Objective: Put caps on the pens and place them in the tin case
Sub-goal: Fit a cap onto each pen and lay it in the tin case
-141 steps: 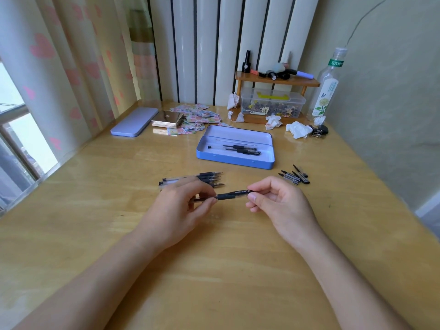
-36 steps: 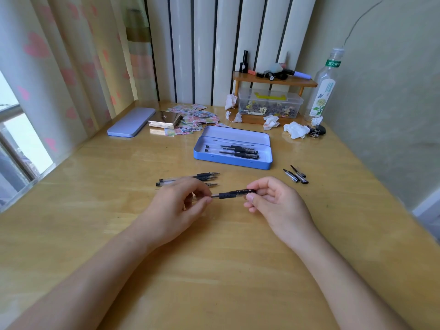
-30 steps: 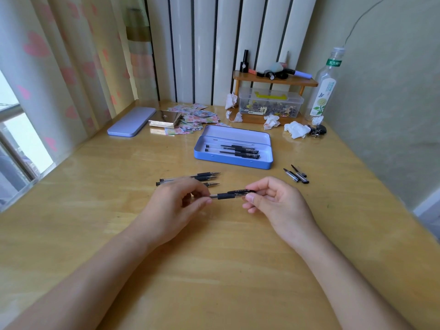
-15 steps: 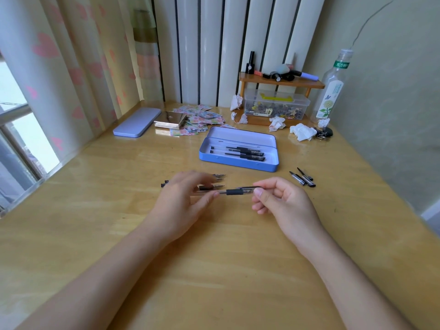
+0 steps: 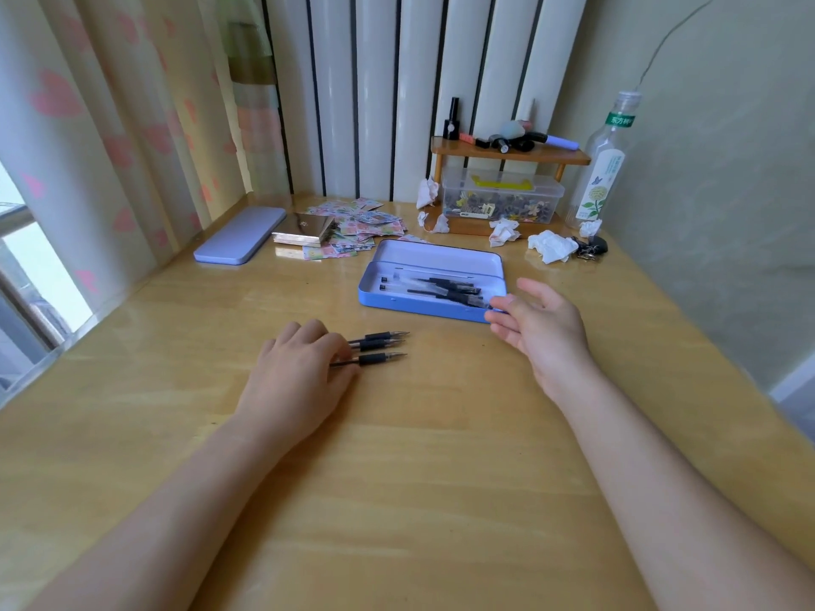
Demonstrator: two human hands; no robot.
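The open blue tin case lies at mid-table with several capped black pens inside. My right hand hovers open at the case's front right corner, fingertips just past the rim and holding nothing. Three uncapped pens lie side by side in front of the case, tips pointing right. My left hand rests palm down over their barrels, with its fingers curled on the nearest one. The loose caps to the right are hidden behind my right hand.
A lavender lid lies far left beside a metal box and scattered stickers. At the back stand a small wooden shelf over a clear box, crumpled tissues, keys and a bottle.
My right hand carried the capped pen forward to the tin case and let it go. My left hand released that pen and dropped back onto the uncapped pens.
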